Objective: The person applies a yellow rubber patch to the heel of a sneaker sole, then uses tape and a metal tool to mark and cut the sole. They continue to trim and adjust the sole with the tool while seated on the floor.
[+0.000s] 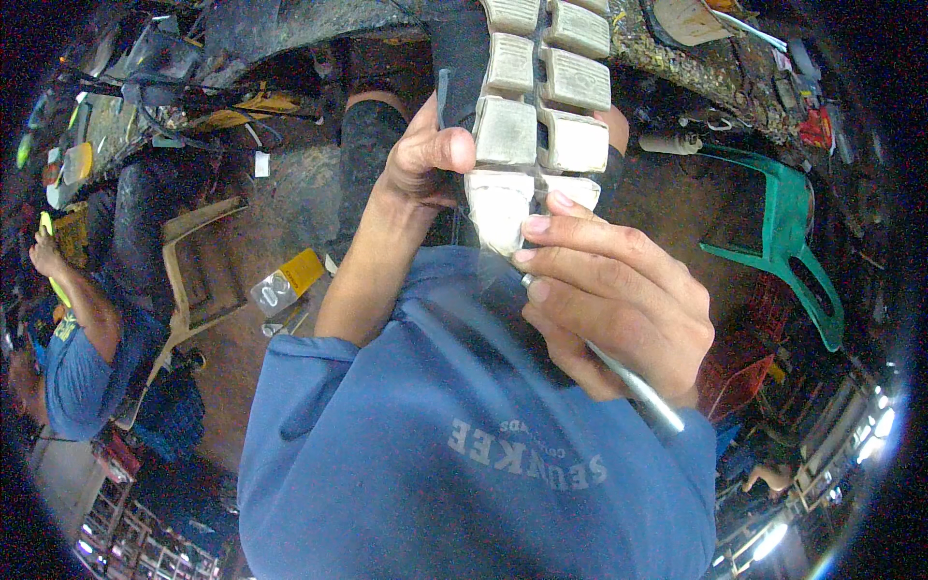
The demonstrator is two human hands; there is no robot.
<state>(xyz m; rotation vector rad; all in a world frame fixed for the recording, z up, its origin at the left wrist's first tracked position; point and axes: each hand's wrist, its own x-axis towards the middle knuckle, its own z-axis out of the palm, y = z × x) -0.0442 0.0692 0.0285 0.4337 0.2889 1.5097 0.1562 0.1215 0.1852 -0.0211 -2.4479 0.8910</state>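
Note:
A long piece with two rows of off-white ridged blocks (pixel 507 132), parted by a dark groove, runs from the upper edge down to my chest. At its near end sits a rounded white tip. My left hand (pixel 423 162) grips it from the left side, thumb along the edge and fingers hidden behind. With bent fingers, my right hand (pixel 619 290) holds a slim silver metal tool (pixel 633 382). Its shaft slants from the fingertips down under the palm. The right fingertips touch the white tip; whether the tool's end meets it, I cannot tell.
A cluttered workbench (pixel 280 43) curves across the far side. To the right is a green plastic chair (pixel 778 222); a beige chair frame (pixel 179 266) and a yellow package (pixel 300 273) are left. At far left, another person (pixel 92 358) holds a yellow-green strip.

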